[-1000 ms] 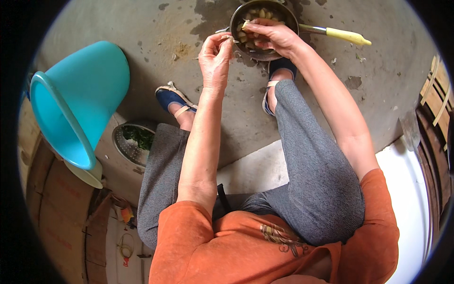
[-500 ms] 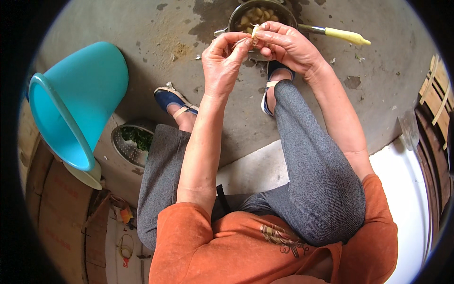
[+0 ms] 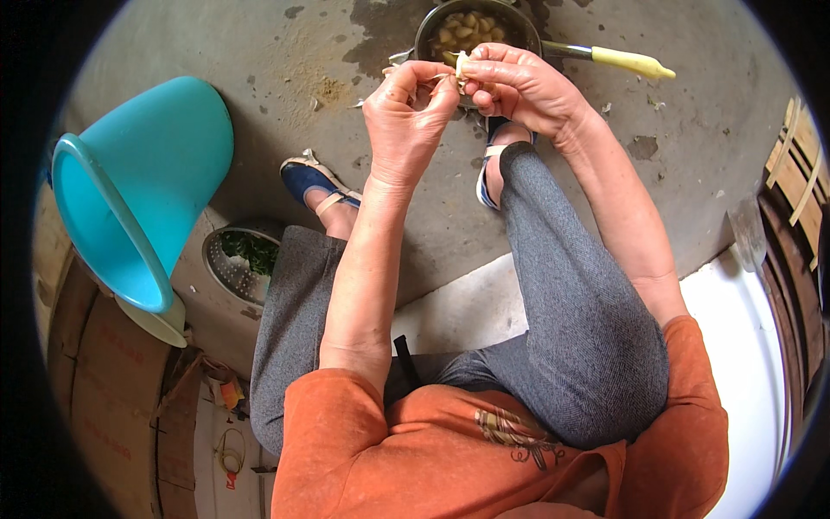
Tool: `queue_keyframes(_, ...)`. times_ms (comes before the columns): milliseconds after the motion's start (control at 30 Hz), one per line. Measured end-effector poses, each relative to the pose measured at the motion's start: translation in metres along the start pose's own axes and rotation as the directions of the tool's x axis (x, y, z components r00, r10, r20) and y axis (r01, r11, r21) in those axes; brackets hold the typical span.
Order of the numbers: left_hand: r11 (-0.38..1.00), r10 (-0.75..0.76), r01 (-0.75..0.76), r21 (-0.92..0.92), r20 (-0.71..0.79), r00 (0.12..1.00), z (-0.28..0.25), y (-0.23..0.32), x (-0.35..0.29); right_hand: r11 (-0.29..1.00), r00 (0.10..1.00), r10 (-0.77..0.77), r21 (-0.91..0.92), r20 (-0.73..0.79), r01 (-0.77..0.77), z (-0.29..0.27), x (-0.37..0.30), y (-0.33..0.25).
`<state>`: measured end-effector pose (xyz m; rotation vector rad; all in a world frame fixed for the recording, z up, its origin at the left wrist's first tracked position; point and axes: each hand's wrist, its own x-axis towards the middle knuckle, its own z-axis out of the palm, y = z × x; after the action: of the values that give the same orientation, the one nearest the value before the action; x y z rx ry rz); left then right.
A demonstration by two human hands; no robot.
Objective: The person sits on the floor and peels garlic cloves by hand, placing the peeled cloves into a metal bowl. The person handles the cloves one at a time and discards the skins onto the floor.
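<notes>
My right hand pinches a pale garlic clove between thumb and forefinger. Right beside it, my left hand has its thumb and forefinger pressed together at the clove, with thin bits of skin at the fingers. Both hands are raised over the near rim of a round dark pan on the floor. Peeled cloves lie in liquid inside the pan. Its yellow-ended handle points right. My hands hide the near side of the pan.
On the left a turquoise bucket lies tipped beside a metal colander with leafy greens. My blue shoes are near the pan. Pale skin scraps and wet patches mark the concrete floor. Cardboard stands at lower left.
Both hands have shifted slightly left and a little lower, with the clove between them. The bucket and colander stay where they were.
</notes>
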<state>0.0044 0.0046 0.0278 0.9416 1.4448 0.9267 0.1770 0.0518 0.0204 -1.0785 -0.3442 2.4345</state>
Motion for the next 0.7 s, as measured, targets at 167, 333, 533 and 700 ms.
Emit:
queue_keyframes(167, 0.989, -0.004, 0.001, -0.150, -0.021, 1.000, 0.001, 0.002, 0.005, 0.982, 0.990, -0.116, -0.159, -0.077, 0.103, 0.003, -0.001, 0.001)
queue_keyframes(333, 0.924, -0.128, 0.127, -0.360, 0.021, 0.992, 0.003, 0.004, 0.008, 0.748, 0.850, -0.526, -0.484, -0.015, 0.454, 0.012, -0.009, 0.007)
queue_keyframes(533, 0.872, -0.125, 0.190, -0.451, 0.170, 0.977, -0.001, 0.010, 0.007, 0.869, 0.924, -0.380, -0.359, -0.044, 0.340, 0.013, -0.011, 0.012)
queue_keyframes(700, 0.776, -0.092, 0.260, -0.575, 0.305, 0.948, -0.017, -0.001, 0.009, 0.899, 0.936, -0.352, -0.285, -0.020, 0.332, 0.019, -0.017, 0.008)
